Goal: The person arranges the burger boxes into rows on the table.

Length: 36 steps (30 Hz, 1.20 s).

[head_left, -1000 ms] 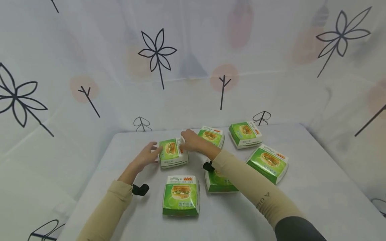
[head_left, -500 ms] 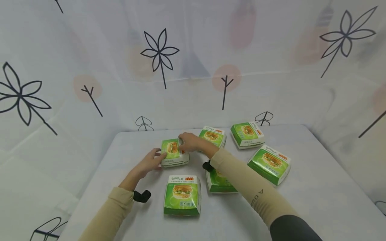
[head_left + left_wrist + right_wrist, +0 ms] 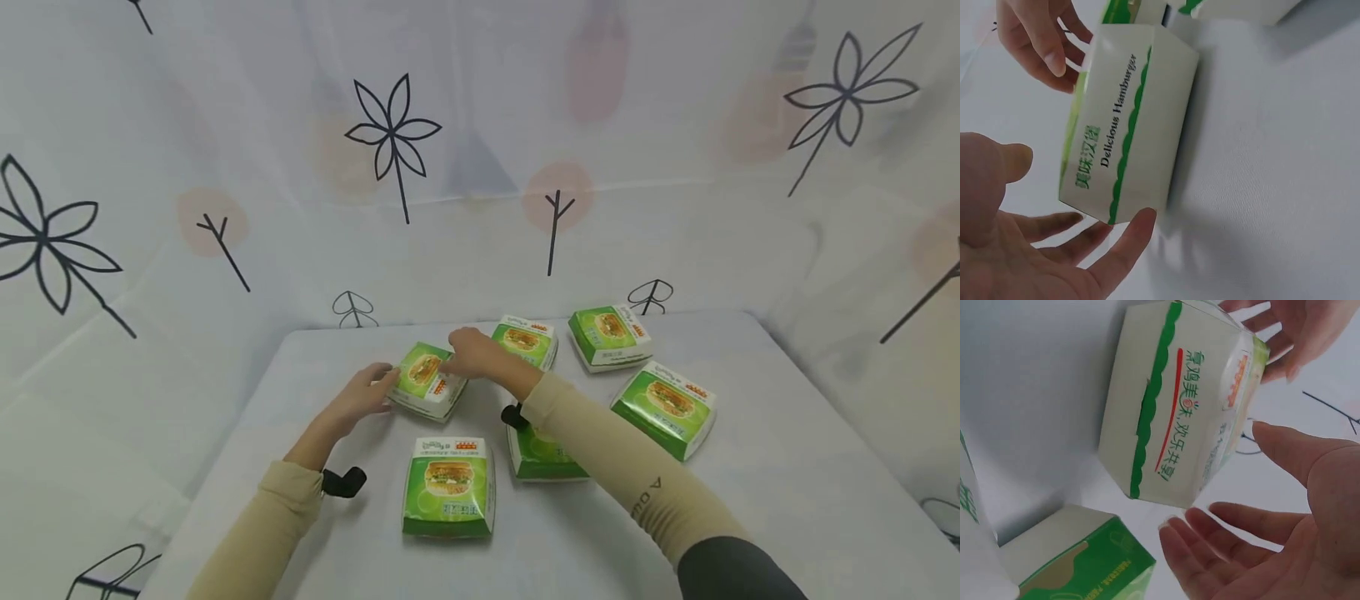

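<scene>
A green-and-white hamburger box (image 3: 429,379) stands turned at an angle on the table between my hands. My left hand (image 3: 363,395) is at its left side; in the left wrist view, the fingertips (image 3: 1145,215) meet the box's lower end while the thumb stands away from it. On the opposite side is my right hand (image 3: 480,360). The right wrist view has that hand's fingers (image 3: 1204,540) extended beside the box's lower corner, its thumb spread apart from them. Printed white side walls of the box (image 3: 1166,412) face both wrist cameras.
Nearest me is another hamburger box (image 3: 448,492). My right forearm partly covers a box (image 3: 546,458) beneath it. More boxes stand at the back (image 3: 525,340), back right (image 3: 611,333) and right (image 3: 667,408). A patterned white cloth (image 3: 480,250) hangs behind the table.
The box between my hands has rotated clockwise, so its white printed end now points toward the front right. My hands have stayed at its two sides. The other boxes have not moved.
</scene>
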### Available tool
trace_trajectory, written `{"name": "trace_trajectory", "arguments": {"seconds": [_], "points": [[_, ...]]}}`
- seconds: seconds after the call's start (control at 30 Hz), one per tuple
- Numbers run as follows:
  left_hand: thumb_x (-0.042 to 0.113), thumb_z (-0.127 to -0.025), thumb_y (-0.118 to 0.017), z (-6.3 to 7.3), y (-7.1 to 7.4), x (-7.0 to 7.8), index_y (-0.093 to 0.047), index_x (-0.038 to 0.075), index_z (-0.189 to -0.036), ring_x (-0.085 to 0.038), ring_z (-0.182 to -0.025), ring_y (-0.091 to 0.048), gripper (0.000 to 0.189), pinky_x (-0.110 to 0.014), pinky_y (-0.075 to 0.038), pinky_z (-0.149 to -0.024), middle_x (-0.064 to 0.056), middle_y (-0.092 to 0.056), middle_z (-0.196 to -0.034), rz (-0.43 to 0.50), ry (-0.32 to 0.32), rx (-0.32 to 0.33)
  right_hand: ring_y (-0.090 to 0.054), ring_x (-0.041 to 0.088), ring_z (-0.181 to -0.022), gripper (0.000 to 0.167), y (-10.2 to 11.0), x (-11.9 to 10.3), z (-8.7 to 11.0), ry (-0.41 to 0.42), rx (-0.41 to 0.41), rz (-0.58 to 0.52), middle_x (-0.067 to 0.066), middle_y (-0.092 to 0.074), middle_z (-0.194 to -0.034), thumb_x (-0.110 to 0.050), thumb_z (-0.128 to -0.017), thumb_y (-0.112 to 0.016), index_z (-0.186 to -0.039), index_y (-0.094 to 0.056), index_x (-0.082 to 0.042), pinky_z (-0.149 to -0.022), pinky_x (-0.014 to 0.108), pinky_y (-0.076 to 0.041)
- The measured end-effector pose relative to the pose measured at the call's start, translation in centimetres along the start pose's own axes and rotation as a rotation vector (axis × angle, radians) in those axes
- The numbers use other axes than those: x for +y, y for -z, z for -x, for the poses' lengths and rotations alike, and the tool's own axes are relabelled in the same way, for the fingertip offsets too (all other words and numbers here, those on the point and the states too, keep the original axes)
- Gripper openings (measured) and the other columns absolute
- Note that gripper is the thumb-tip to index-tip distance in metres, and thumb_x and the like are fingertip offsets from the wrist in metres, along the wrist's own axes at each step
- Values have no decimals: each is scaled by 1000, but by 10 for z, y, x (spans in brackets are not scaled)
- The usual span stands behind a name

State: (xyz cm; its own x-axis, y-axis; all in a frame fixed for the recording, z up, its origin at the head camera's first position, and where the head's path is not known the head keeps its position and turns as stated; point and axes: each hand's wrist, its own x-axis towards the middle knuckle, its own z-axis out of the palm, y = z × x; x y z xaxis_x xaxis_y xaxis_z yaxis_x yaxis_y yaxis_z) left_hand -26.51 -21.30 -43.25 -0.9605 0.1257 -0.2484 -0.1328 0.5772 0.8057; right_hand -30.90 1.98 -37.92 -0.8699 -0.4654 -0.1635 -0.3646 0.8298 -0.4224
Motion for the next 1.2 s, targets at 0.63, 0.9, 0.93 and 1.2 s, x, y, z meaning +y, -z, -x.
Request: {"name": "trace_trajectory", "arguments": {"seconds": [0.63, 0.9, 0.93, 1.2], "points": [[34, -111, -42, -20, 2, 1, -33, 0, -156, -47, -148, -29, 57, -55, -45, -110, -30, -27, -160, 15, -1, 9, -59, 20, -84, 37, -10, -5, 3, -27, -13, 16, 10, -65, -99, -31, -102, -63, -120, -63, 1, -72, 34, -51], [41, -110, -44, -11, 2, -8, -21, 3, -160, -47, -141, -41, 68, -48, -54, -100, -28, -27, -161, 82, 60, 48, -62, 24, -98, 39, -6, -10, 2, -9, -15, 47, 14, -65, -109, -32, -104, -60, -122, -60, 3, -86, 38, -53], [42, -110, -45, -9, 0, -9, -18, 2, -160, -47, -139, -42, 70, -47, -55, -100, -29, -28, -160, 91, 70, 56, -62, 26, -103, 40, -6, -10, 1, -4, -20, 40, 15, -65, -113, -31, -105, -59, -125, -59, 3, -90, 39, -53], [37, -109, -48, -1, -9, -7, -15, -4, -159, -46, -134, -50, 73, -41, -59, -93, -31, -29, -158, 134, 60, 16, -60, 24, -99, 37, -8, -7, -4, -17, -54, 6, 15, -64, -112, -29, -107, -54, -127, -57, 3, -85, 38, -52]]}}
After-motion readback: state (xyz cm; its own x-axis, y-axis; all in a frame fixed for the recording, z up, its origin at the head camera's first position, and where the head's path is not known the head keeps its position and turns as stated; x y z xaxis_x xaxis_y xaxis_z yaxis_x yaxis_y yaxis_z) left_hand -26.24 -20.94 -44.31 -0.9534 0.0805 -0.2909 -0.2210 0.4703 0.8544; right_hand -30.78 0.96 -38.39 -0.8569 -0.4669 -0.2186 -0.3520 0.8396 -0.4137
